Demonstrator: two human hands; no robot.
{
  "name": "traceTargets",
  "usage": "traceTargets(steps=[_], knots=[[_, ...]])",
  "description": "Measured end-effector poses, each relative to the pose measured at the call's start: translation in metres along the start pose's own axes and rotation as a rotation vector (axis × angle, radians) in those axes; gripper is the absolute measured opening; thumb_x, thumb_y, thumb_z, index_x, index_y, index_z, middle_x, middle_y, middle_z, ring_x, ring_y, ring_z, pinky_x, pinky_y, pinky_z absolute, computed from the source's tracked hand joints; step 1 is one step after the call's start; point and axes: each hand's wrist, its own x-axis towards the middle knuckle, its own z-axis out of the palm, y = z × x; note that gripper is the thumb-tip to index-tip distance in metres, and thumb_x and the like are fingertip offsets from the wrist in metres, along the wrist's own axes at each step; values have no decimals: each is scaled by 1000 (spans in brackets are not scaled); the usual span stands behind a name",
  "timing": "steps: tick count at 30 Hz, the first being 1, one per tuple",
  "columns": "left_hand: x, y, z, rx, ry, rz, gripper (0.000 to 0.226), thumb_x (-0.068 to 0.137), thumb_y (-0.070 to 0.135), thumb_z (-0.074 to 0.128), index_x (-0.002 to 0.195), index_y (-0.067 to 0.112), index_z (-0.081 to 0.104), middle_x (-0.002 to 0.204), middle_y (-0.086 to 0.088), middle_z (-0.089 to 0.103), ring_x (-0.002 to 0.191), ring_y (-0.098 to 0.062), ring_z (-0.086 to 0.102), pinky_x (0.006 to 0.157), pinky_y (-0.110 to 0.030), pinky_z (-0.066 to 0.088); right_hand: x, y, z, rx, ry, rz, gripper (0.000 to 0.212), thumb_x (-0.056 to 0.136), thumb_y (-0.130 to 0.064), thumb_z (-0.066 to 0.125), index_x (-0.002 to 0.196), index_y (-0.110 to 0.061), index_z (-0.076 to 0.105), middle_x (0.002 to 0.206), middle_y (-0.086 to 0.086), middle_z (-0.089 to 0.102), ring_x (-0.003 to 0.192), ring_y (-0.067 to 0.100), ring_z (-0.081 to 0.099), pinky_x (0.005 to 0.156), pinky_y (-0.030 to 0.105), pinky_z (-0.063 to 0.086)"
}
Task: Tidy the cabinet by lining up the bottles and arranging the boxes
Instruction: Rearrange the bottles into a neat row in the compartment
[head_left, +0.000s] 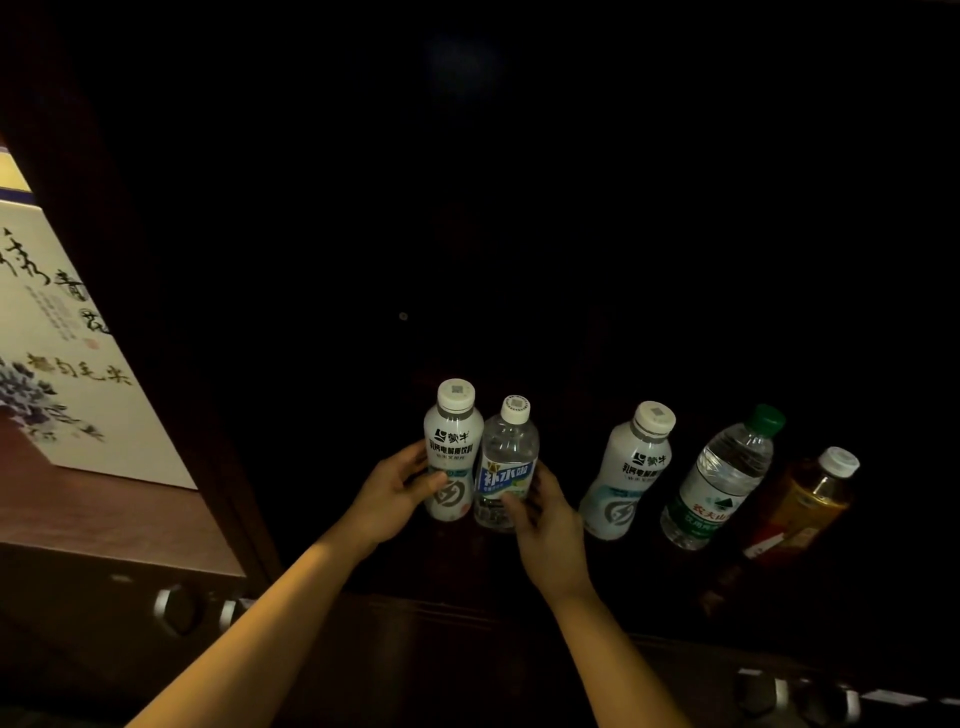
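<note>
With my left hand (387, 496) in a firm grip on the white bottle (451, 453) and my right hand (540, 512) on the clear bottle (506, 467), touching on the dark cabinet shelf, I judged a hasty nudge could topple either.

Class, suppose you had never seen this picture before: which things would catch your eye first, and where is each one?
In the dark middle, the left hand grips a white bottle and the right hand a clear bottle, the two touching. To their right stand three more bottles: white, green-capped and amber. At far left, a brightly lit pale box with calligraphy and blue flowers stands out.
</note>
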Motion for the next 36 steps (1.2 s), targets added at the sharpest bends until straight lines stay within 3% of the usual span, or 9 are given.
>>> traceTargets(steps=[4,6,10,13,16,20,23,28,36], knots=[[0,0,-2,12,-14,-4,54,92,5,63,143,12,47,139,-3,57,131,-16,50,107,-37,44,-4,-3,-9,22,-29,11,70,94,-35,68,154,-25,35,139,-17,57,127,-3,54,102,23,49],[0,-1,-3,14,-16,-10,55,92,6,63,143,13,46,139,-4,57,132,-17,49,107,-37,44,-13,-1,-19,-7,1,53,72,91,-41,69,154,-27,36,142,-19,51,128,-3,51,100,19,46],[2,-3,-1,22,-5,18,55,92,6,63,144,12,45,139,-4,56,131,-16,50,101,-28,46,-37,13,-60,-128,84,76,25,88,-45,70,112,-47,63,106,-28,70,102,-9,65,81,8,50],[1,-4,3,8,8,22,53,93,6,62,143,14,47,138,-1,58,128,-12,53,97,-23,47,-47,26,-95,-160,145,108,5,90,-38,71,94,-39,70,89,-24,74,89,-4,70,75,12,54],[-1,-4,5,-11,15,20,52,93,5,61,142,16,48,134,3,59,122,-3,54,90,-14,47,-43,37,-119,-201,237,157,25,88,-36,75,110,-30,66,95,-22,71,95,0,68,74,12,50],[-4,-1,8,-4,24,23,51,93,4,59,142,13,47,136,1,59,127,-11,53,96,-20,45,-23,36,-128,-96,157,166,78,88,-36,74,154,-22,34,140,-15,46,131,6,46,103,25,40],[-6,0,10,-12,56,12,57,93,5,61,146,14,42,139,2,55,129,-12,50,105,-30,41,-10,31,-123,-32,32,90,74,94,-28,68,156,-26,30,152,-15,44,141,2,39,115,32,36],[-8,-1,10,-8,75,-4,52,93,8,61,143,14,46,139,-1,57,129,-12,52,102,-29,42,-5,33,-111,13,94,70,61,96,-20,66,151,-24,40,141,-12,58,131,4,53,110,39,46],[-10,2,11,-1,86,-26,51,94,9,60,143,15,47,141,-2,56,131,-14,51,108,-36,42,-5,29,-82,23,71,76,64,92,-27,71,149,-33,41,123,-29,62,117,-15,56,93,10,48]])
